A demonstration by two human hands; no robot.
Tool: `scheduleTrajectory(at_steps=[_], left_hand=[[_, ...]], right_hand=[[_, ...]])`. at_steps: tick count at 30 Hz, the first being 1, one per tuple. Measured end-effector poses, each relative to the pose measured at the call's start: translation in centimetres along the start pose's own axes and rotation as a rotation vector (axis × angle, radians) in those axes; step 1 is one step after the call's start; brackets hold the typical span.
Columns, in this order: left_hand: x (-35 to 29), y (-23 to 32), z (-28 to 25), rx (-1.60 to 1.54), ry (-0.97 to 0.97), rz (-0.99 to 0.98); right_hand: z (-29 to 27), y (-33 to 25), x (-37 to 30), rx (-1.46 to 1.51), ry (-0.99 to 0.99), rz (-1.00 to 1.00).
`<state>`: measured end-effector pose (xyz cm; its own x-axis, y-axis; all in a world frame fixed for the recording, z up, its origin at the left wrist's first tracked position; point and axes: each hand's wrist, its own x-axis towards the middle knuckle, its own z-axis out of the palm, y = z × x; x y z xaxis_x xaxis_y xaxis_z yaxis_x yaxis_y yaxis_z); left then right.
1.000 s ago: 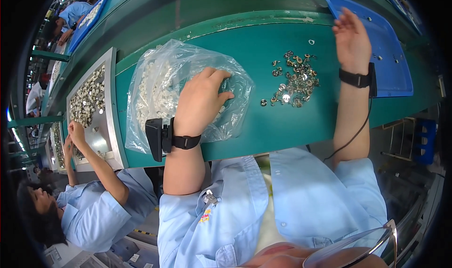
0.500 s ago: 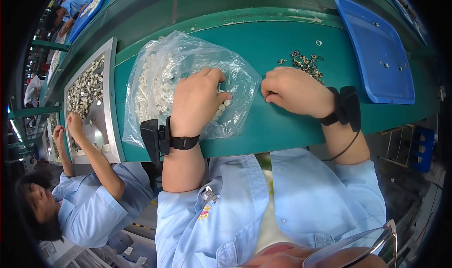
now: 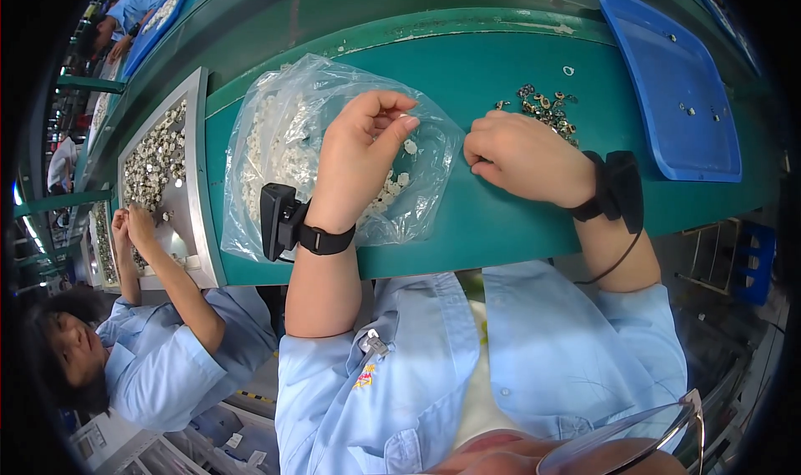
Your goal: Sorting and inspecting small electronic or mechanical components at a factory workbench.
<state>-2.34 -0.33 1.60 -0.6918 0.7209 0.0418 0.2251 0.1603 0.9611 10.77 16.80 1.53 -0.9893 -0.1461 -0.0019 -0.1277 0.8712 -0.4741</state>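
Note:
My left hand [image 3: 359, 154] is raised over a clear plastic bag [image 3: 430, 187] lying on the green bench. Thumb and forefinger are pinched together on a small white part, of which only a sliver shows. Inside the bag are many small white parts [image 3: 271, 154], and a single one [image 3: 410, 146] sits just below my thumb. My right hand [image 3: 534, 158] rests on the bench right of the bag, its fingers curled under and closed; what they hold is hidden. Just beyond it lies a pile of small dark and brass-coloured metal parts [image 3: 551, 108].
A blue tray [image 3: 676, 145] with a few small parts stands at the right. One white ring-shaped piece [image 3: 568, 70] lies near the back ledge. On the left, a co-worker's hands [image 3: 133, 223] work at a metal-rimmed tray [image 3: 203, 183] of small parts.
My left hand has lifted from the white parts and turned, its thumb and forefinger now closed together. My right hand has hardly moved. The co-worker's hands have come together.

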Motion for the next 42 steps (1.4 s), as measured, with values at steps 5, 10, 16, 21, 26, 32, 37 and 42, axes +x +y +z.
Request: scheduleTrajectory(at_steps=[5,10,16,21,26,32,37,42], left_hand=[[0.0,0.3,0.3,-0.066,-0.028,0.035],[0.1,0.5,0.4,-0.159,-0.064,0.011],[0.0,0.4,0.6,-0.216,-0.124,-0.03],[-0.1,0.5,1.5,-0.369,-0.232,-0.079],[-0.3,0.2,2.4,-0.533,-0.282,-0.123],[-0.4,-0.1,3.1,-0.619,-0.255,-0.189],[-0.4,-0.4,3.1,-0.634,-0.265,-0.162],[-0.4,-0.4,2.8,-0.665,-0.193,-0.131]], right_hand=[[-0.5,0.2,-0.2,0.078,0.071,-0.046],[-0.7,-0.1,-0.3,0.011,-0.009,-0.033],[-2.3,-0.8,0.3,0.277,0.025,0.051],[-2.4,-0.3,0.5,1.188,0.344,0.216],[-1.8,-0.3,0.8,1.193,0.372,0.182],[-0.9,-1.2,0.9,0.779,0.533,0.104],[-0.1,-2.1,1.0,0.436,0.665,-0.027],[0.4,-2.3,1.1,0.811,0.717,0.063]])
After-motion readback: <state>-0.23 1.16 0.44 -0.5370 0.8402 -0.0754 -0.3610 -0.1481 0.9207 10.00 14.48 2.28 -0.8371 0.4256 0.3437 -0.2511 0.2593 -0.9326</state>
